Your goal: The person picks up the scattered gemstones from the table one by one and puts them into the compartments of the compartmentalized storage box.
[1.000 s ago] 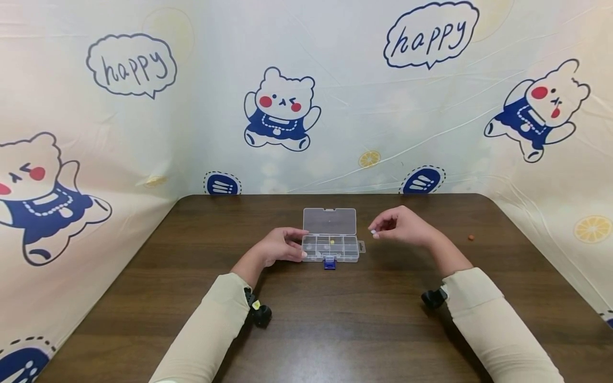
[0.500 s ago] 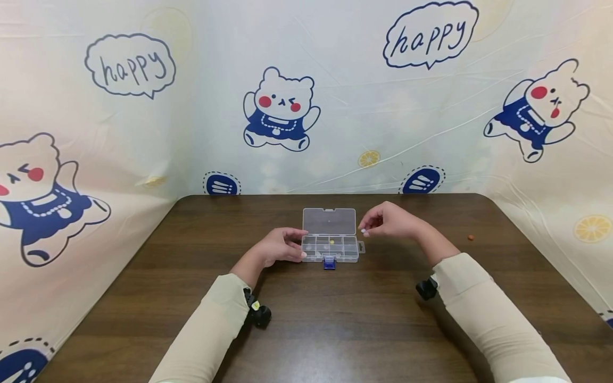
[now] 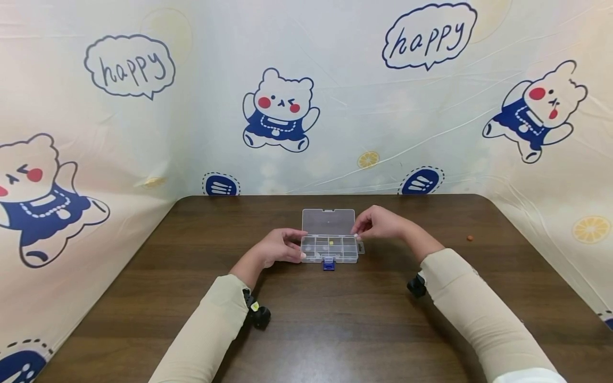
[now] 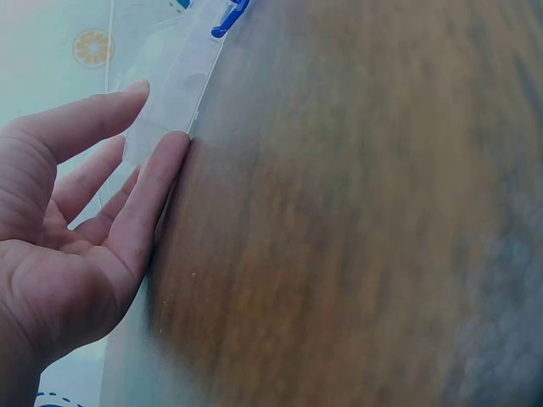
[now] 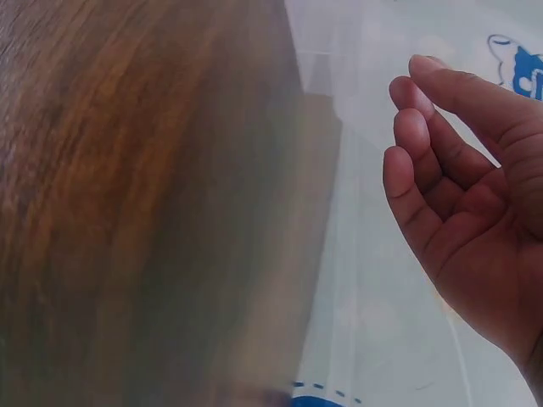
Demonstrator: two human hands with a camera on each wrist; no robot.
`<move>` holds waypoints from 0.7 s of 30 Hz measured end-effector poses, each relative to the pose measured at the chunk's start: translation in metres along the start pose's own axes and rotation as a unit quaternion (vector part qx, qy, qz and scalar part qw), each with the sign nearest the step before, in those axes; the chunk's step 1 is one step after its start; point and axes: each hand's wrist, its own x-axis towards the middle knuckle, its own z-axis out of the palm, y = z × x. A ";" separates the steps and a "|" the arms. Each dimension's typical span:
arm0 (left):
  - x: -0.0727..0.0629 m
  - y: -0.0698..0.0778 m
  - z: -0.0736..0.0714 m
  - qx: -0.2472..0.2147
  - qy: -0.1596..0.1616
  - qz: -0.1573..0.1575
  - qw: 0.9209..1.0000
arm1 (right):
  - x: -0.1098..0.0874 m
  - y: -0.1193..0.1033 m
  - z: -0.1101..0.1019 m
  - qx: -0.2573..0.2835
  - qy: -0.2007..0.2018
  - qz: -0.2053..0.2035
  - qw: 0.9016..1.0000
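Observation:
A clear plastic compartment box lies on the table with its lid raised behind it and a blue latch at the front. Its left end is held by my left hand, with thumb and fingers at the two corners. A yellow piece and several pale pieces sit in the compartments. My right hand is at the box's back right corner, thumb and forefinger pinching a small white piece. In the right wrist view, that piece is hidden behind the fingertips of the right hand.
A small orange-brown piece lies on the brown wooden table, off to the right. A clear hanging tab sticks out of the box's right end. Behind the table hangs a printed cloth.
My right hand has moved left with the white piece, from beside the box to its back right corner. The left hand stays at the box's left end.

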 end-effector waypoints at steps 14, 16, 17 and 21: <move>-0.002 0.003 0.001 -0.003 -0.001 0.003 1.000 | 0.009 0.012 0.008 0.016 -0.005 0.033 0.999; -0.002 0.002 0.001 -0.003 -0.001 0.005 1.000 | 0.009 0.012 0.009 0.018 -0.005 0.035 0.999; -0.002 0.002 0.001 -0.003 -0.001 0.005 1.000 | 0.009 0.012 0.009 0.018 -0.005 0.035 0.999; -0.002 0.001 0.001 -0.003 0.000 0.004 1.000 | 0.008 0.011 0.010 0.017 0.000 0.034 0.999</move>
